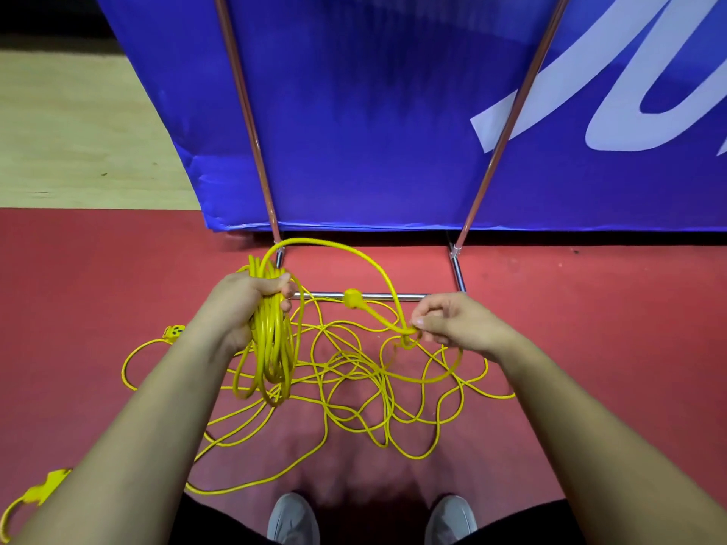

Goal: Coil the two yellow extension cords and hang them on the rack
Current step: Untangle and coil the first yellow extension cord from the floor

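Note:
My left hand (244,304) grips a bundle of yellow cord loops (273,348) that hangs down from my fist. From it one strand arcs up and over to my right hand (452,324), which pinches the cord near a small tangle. A round yellow plug (353,298) sticks out along that strand between my hands. More yellow cord (373,391) lies in a loose tangle on the red floor below. The metal rack (366,296) stands just beyond, its base bar on the floor and two poles rising.
A yellow socket end (173,333) lies on the floor at left and another yellow connector (41,489) at the bottom left. A blue banner (373,131) hangs behind the rack poles. My two grey shoes (293,519) stand at the bottom edge.

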Action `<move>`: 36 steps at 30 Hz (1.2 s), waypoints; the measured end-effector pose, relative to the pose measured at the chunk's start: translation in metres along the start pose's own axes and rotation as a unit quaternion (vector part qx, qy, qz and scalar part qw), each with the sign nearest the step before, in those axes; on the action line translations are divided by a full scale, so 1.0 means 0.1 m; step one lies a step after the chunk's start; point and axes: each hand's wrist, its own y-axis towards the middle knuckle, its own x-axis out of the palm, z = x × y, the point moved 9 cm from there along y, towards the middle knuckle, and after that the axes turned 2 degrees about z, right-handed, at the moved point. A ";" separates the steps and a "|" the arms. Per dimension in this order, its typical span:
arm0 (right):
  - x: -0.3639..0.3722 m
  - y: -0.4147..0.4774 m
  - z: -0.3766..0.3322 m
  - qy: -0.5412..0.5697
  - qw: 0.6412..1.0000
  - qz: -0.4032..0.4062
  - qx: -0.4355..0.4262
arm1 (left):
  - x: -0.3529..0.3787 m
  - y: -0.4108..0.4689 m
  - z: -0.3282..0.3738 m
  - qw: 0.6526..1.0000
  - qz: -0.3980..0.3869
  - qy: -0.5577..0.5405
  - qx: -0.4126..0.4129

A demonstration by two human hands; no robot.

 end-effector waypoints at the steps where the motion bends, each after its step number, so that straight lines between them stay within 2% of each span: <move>1: 0.01 0.00 0.02 -0.021 1.000 0.006 0.005 | -0.01 0.00 0.00 1.000 -0.002 -0.004 -0.001; 5: -0.20 0.04 0.26 -0.134 0.977 0.132 0.101 | 0.05 -0.03 0.05 1.000 -0.016 0.002 0.016; 6: -0.21 0.04 0.32 -0.165 0.970 0.126 0.126 | 0.07 -0.04 0.06 1.000 -0.019 0.003 0.023; 8: -0.11 0.04 0.45 -0.226 0.960 0.062 0.151 | 0.13 -0.05 0.07 0.999 -0.033 0.003 0.031; 11: -0.01 -0.01 0.43 -0.228 0.967 0.029 0.113 | 0.18 -0.07 0.06 0.998 -0.048 0.026 0.035; 15: 0.08 -0.02 0.03 -0.040 0.997 0.062 -0.010 | 0.27 -0.11 -0.02 0.994 -0.056 0.089 0.029; 17: 0.13 0.00 -0.16 0.110 0.989 0.086 -0.047 | 0.36 -0.16 -0.06 0.996 -0.048 0.068 0.017; 19: 0.17 0.04 -0.28 0.286 0.951 0.106 -0.056 | 0.46 -0.21 -0.09 0.999 -0.050 0.015 -0.001; 21: 0.18 0.06 -0.33 0.446 0.886 0.121 -0.040 | 0.57 -0.25 -0.09 0.997 -0.070 -0.034 -0.008; 22: 0.16 0.06 -0.31 0.490 0.861 0.138 -0.027 | 0.60 -0.27 -0.09 0.996 -0.081 -0.048 -0.006; 23: 0.13 0.05 -0.29 0.494 0.855 0.159 -0.021 | 0.63 -0.28 -0.08 0.995 -0.089 -0.052 0.000; 25: 0.05 0.02 -0.28 0.412 0.890 0.193 -0.027 | 0.66 -0.30 -0.09 0.995 -0.091 -0.037 0.015; 27: 0.05 0.00 -0.35 0.328 0.924 0.189 -0.054 | 0.71 -0.32 -0.09 0.995 -0.091 -0.017 0.034; 33: 0.46 -0.07 -0.69 0.252 0.958 0.062 -0.118 | 0.78 -0.30 -0.14 0.996 -0.074 0.009 0.057; 36: 0.53 -0.08 -0.76 0.220 0.967 0.029 -0.124 | 0.79 -0.31 -0.15 0.997 -0.065 -0.004 0.049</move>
